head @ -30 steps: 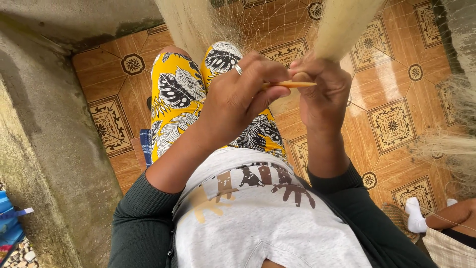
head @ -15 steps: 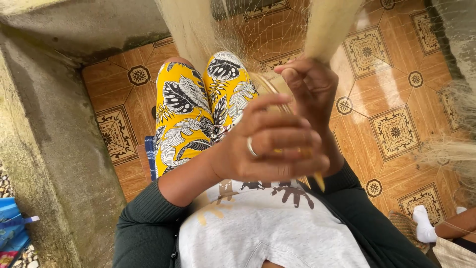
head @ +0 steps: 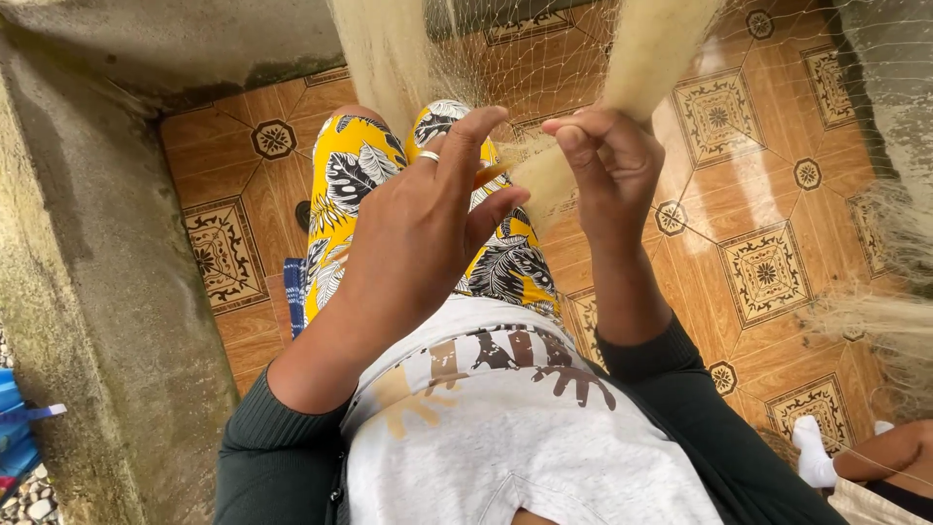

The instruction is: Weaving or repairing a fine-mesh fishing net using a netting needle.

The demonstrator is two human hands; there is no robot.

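Note:
A pale, fine fishing net (head: pixel 641 58) hangs bunched in front of me, spreading as thin mesh over the floor. My right hand (head: pixel 607 165) pinches a gathered strand of it at chest height. My left hand (head: pixel 428 224), with a ring on one finger, is raised just left of that, fingers curled around a thin orange netting needle (head: pixel 491 175) whose tip points toward the right hand. Below the hands are my yellow leaf-patterned trousers (head: pixel 350 194) and grey printed shirt (head: pixel 486 428).
The floor (head: pixel 758 194) is glossy brown patterned tile. A rough concrete wall (head: pixel 87 292) rises close on the left. More bunched net (head: pixel 894 321) lies at the right. Another person's white-socked foot (head: pixel 812 452) shows at bottom right. A blue object (head: pixel 15 428) sits at the far left edge.
My left hand dropped low toward my chest half a second ago, then rose again to the net beside my right hand. The view shifted slightly.

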